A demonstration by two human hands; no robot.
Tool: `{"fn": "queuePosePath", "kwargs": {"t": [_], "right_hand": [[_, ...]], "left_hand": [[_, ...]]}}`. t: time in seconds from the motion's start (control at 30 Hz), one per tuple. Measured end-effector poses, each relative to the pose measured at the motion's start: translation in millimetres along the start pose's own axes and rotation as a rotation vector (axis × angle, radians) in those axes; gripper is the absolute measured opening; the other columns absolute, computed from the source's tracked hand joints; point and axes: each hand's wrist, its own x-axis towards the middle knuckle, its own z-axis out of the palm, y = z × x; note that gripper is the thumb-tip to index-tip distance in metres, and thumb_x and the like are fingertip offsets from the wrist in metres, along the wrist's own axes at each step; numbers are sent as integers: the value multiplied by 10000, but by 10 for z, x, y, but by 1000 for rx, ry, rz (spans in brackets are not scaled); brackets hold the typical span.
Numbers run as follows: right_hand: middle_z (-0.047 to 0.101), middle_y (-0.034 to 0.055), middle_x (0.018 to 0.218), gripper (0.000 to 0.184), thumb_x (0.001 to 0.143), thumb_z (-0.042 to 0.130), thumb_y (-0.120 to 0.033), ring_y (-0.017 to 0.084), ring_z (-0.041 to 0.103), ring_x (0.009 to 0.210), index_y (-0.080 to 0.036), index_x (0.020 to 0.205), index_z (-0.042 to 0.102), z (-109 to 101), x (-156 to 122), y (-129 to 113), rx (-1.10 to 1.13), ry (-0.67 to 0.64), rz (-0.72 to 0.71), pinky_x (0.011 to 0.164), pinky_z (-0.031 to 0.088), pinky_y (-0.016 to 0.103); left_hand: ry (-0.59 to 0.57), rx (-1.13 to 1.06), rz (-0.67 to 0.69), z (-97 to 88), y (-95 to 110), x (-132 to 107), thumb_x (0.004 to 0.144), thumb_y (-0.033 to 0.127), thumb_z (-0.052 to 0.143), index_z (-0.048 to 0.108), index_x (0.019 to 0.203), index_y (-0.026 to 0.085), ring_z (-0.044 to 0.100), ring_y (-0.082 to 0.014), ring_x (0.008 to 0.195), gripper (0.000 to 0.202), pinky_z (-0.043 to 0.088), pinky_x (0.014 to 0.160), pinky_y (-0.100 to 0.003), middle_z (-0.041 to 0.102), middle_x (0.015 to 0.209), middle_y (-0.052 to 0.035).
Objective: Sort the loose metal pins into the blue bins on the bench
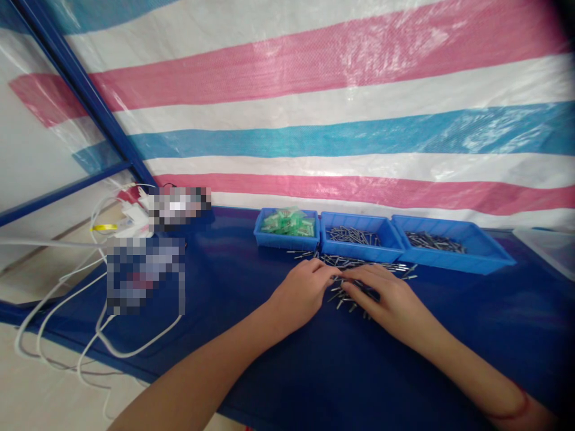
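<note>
Both of my hands rest on a blue-covered table [251, 335] over a loose pile of small metal pins [359, 263]. My left hand [300, 293] has its fingers curled together at the pile's left edge, pinching at the pins. My right hand [386, 299] lies over the pile with its fingers closed around a few pins that point left. The fingertips of both hands meet near the middle of the pile.
Three blue trays stand behind the pile: the left tray [287, 240] holds green parts, the middle tray [359, 246] and right tray [453, 254] hold metal pins. White cables [90, 335] and blurred items lie at the left. A striped tarp [341, 120] hangs behind.
</note>
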Motion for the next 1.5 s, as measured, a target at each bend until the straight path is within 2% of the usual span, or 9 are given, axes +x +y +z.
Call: {"fn": "queuePosePath", "kwargs": {"t": [0.17,0.4,0.7,0.93,1.03,1.1,1.27,1.33,1.5], "right_hand": [[713,53,931,239,864,551,-413,237,648,886,-224,915,689,-7,-10,-47,283,62,235,770,519,365],[714,33,866,217,773,667,-433,207,656,828,-220,798,700,-68,-7,-167,518,188,359,772,524,312],[700,26,844,162,772,681,-385,182,640,786,-227,800,698,-48,-33,-152,497,224,306,719,514,281],[694,22,902,141,813,637,-366,188,638,833,-259,878,702,-116,-36,-168,460,177,238,759,506,297],[689,31,892,184,820,618,-399,205,629,838,-249,877,708,-129,-19,-160,432,77,221,750,495,311],[683,32,843,225,809,621,-435,199,619,792,-233,844,713,-137,-4,-116,446,91,283,707,488,303],[593,9,708,249,749,686,-450,116,477,548,-217,836,697,-272,55,149,736,501,573,459,356,263],[561,10,728,202,738,701,-429,105,410,517,-237,800,689,-379,75,273,827,624,632,420,294,278],[533,9,686,178,768,637,-464,118,317,462,-296,820,664,-591,73,509,844,662,756,384,227,311]], "left_hand": [[65,-254,-103,-33,107,31,924,177,435,629,1087,167,591,-171,972,254,450,898,-276,650,1033,-67],[35,-385,-138,-34,161,40,916,283,478,671,947,159,590,-153,782,231,446,750,-245,667,860,-41],[47,-475,-170,12,158,24,883,341,546,653,937,154,546,-120,713,223,419,675,-218,610,810,-14],[204,-511,-198,-28,168,24,831,313,625,626,888,146,551,-109,751,177,440,686,-202,569,854,-16],[226,-470,-204,-61,168,26,844,333,610,621,908,147,551,-111,739,197,442,681,-211,582,849,-13],[189,-386,-194,-80,156,22,863,365,583,617,968,153,556,-124,751,239,446,704,-232,605,864,-18],[58,-6,-98,-87,91,-28,890,413,532,612,1104,176,542,-209,982,329,415,886,-346,609,1069,-68],[0,115,-81,-69,71,-58,894,429,517,625,1101,195,529,-229,1013,331,415,873,-367,595,1115,-68],[-104,270,-63,-32,71,-95,895,431,515,621,1096,224,535,-232,987,307,414,775,-357,604,1098,-40]]}}
